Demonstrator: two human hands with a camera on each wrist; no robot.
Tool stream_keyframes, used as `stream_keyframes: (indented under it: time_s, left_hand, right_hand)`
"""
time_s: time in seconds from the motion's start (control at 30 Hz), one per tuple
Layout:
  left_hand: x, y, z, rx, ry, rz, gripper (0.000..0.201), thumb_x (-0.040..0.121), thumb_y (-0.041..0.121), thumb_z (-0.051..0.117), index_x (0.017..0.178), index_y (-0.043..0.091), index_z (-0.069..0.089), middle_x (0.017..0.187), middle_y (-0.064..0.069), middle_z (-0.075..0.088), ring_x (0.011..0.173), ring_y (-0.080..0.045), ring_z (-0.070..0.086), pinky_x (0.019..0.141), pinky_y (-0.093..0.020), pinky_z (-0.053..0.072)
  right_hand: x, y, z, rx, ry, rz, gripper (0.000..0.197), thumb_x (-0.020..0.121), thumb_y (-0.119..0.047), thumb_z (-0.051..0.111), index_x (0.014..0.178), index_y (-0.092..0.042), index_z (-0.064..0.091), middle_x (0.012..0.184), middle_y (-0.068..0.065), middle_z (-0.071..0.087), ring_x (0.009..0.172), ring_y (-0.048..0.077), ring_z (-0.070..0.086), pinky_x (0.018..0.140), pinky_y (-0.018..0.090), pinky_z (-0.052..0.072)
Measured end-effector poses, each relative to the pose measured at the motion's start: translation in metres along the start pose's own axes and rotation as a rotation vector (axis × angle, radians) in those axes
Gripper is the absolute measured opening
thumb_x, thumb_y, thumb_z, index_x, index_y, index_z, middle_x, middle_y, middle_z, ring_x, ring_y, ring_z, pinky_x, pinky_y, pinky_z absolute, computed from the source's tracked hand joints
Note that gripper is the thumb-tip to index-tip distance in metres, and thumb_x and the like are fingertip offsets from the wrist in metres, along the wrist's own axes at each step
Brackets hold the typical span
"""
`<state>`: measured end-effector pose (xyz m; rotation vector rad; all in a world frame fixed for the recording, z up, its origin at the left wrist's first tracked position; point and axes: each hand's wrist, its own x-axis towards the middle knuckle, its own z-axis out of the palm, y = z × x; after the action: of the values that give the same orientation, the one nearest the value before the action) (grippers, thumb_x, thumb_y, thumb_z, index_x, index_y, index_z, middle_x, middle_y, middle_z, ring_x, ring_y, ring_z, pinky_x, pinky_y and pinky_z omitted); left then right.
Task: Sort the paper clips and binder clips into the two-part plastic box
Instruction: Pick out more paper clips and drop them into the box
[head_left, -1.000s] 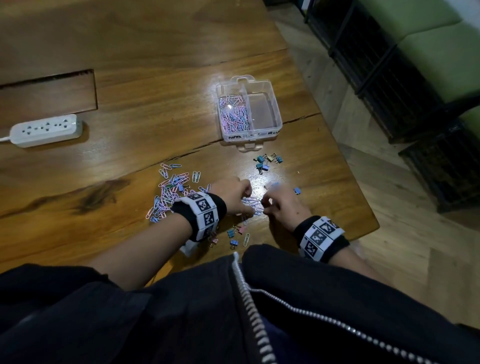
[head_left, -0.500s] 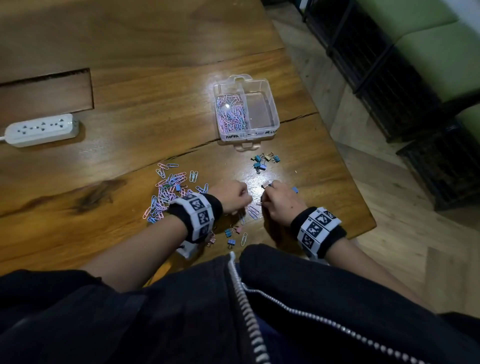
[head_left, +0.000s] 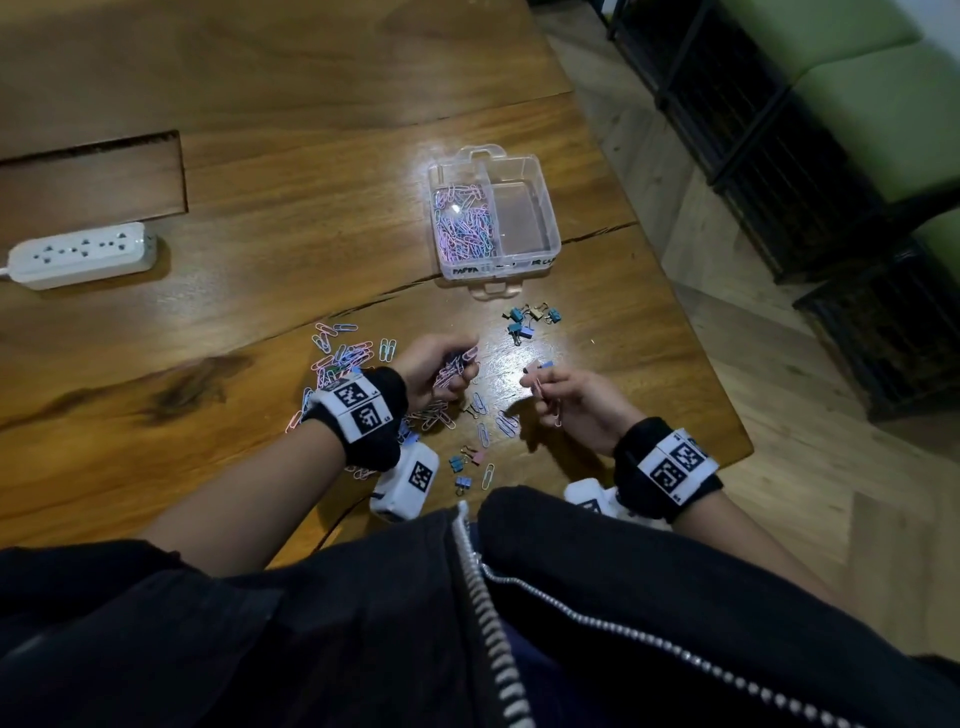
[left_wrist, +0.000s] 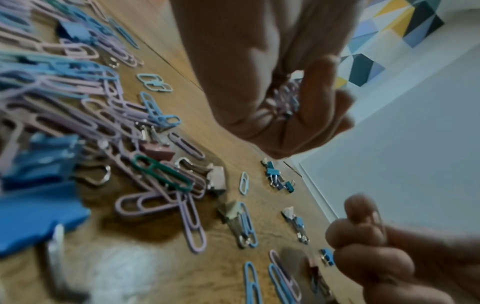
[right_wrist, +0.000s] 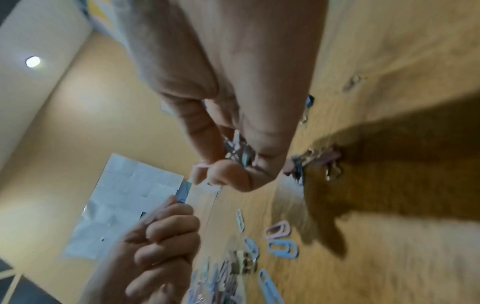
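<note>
Left hand (head_left: 441, 371) grips paper clips (head_left: 457, 366) (a fistful) above table (head_left: 260, 291).

Pastel paper clips (head_left: 343, 358) and binder clips (head_left: 524, 319) lie before the half-filled plastic box (head_left: 540, 254).

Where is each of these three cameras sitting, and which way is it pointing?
Head: worn on the head, looking forward and down at the wooden table, the plastic box, both forearms and the dark jacket.
Left wrist: low by the table, looking along the left hand, which grips a bunch of paper clips; loose clips lie beneath.
Right wrist: under the right hand, whose fingers pinch clips; it looks across the table toward a wall.
Shared: each wrist view also shows the other hand.
</note>
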<state>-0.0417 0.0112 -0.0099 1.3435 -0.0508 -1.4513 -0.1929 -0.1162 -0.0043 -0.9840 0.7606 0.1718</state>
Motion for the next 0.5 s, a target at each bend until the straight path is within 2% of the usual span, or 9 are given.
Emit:
stream_keyframes:
  time_s: [0.07,0.1,0.13,0.2,0.27,0.33,0.4,0.43,0.5]
  left_hand:
    - [0.002,0.000,-0.001,0.046,0.020,-0.026,0.026,0.097,0.015,0.034,0.075,0.008,0.047,0.052,0.000,0.048,0.032,-0.005,0.040,0.025,-0.013,0.027]
    - [0.003,0.000,-0.001,0.063,0.041,-0.029,0.025,0.097,0.013,0.033,0.077,0.008,0.048,0.057,-0.001,0.046,0.033,-0.005,0.041,0.026,-0.013,0.028]
    - [0.004,-0.001,-0.002,0.077,0.067,-0.032,0.025,0.097,0.012,0.032,0.079,0.008,0.048,0.060,-0.001,0.044,0.034,-0.005,0.043,0.027,-0.014,0.029]
    - [0.005,0.000,0.000,0.110,0.098,-0.045,0.026,0.097,0.013,0.032,0.077,0.009,0.047,0.062,-0.001,0.041,0.035,-0.005,0.043,0.029,-0.014,0.031]
    - [0.003,0.001,0.004,0.222,0.112,-0.054,0.029,0.097,0.022,0.038,0.070,0.013,0.044,0.058,0.001,0.038,0.033,-0.004,0.039,0.030,-0.014,0.028]
    - [0.003,0.000,0.009,0.562,0.185,-0.014,0.030,0.093,0.031,0.047,0.067,0.017,0.044,0.056,0.004,0.040,0.038,-0.005,0.040,0.036,-0.016,0.030]
    - [0.006,-0.002,0.012,0.957,0.292,0.071,0.030,0.088,0.033,0.056,0.065,0.020,0.044,0.061,0.005,0.046,0.055,-0.011,0.047,0.047,-0.021,0.035]
    - [0.008,-0.003,0.013,1.104,0.350,0.104,0.031,0.085,0.034,0.060,0.064,0.020,0.043,0.063,0.005,0.048,0.063,-0.014,0.049,0.053,-0.023,0.038]
    - [0.013,-0.004,0.015,1.320,0.439,0.128,0.031,0.083,0.039,0.062,0.067,0.018,0.045,0.067,0.004,0.050,0.072,-0.018,0.051,0.062,-0.027,0.042]
  right_hand:
    - [0.001,0.004,0.002,0.078,0.014,0.031,0.027,0.092,-0.008,0.032,0.072,-0.007,0.051,0.072,0.005,0.046,0.057,0.012,0.043,0.050,0.019,0.037]
    - [0.003,0.006,0.004,0.039,0.038,0.049,0.030,0.093,-0.016,0.035,0.067,-0.009,0.048,0.068,0.004,0.045,0.054,0.011,0.042,0.049,0.019,0.036]
    - [0.005,0.009,0.006,-0.081,0.078,0.053,0.034,0.093,-0.024,0.039,0.062,-0.012,0.046,0.063,0.002,0.044,0.050,0.011,0.041,0.048,0.020,0.036]
    - [0.005,0.016,0.013,-0.489,0.174,0.004,0.034,0.088,-0.031,0.052,0.059,-0.016,0.044,0.060,0.000,0.046,0.051,0.012,0.043,0.055,0.023,0.038]
    - [0.005,0.021,0.020,-0.924,0.251,-0.090,0.024,0.083,-0.032,0.061,0.069,-0.016,0.049,0.065,-0.004,0.050,0.059,0.010,0.047,0.060,0.022,0.036]
    - [0.004,0.026,0.025,-1.247,0.309,-0.162,0.025,0.081,-0.036,0.062,0.088,-0.014,0.053,0.082,-0.003,0.055,0.075,0.012,0.051,0.060,0.021,0.035]
    - [0.007,0.032,0.026,-1.344,0.306,-0.200,0.031,0.081,-0.036,0.062,0.100,-0.012,0.053,0.101,0.002,0.057,0.093,0.018,0.054,0.076,0.027,0.043]
    - [0.008,0.034,0.026,-1.350,0.299,-0.214,0.030,0.082,-0.033,0.061,0.100,-0.011,0.054,0.104,0.005,0.057,0.097,0.021,0.054,0.081,0.031,0.043]
    - [0.010,0.037,0.026,-1.356,0.270,-0.220,0.022,0.085,-0.028,0.059,0.096,-0.008,0.055,0.103,0.009,0.057,0.098,0.024,0.054,0.083,0.034,0.043]
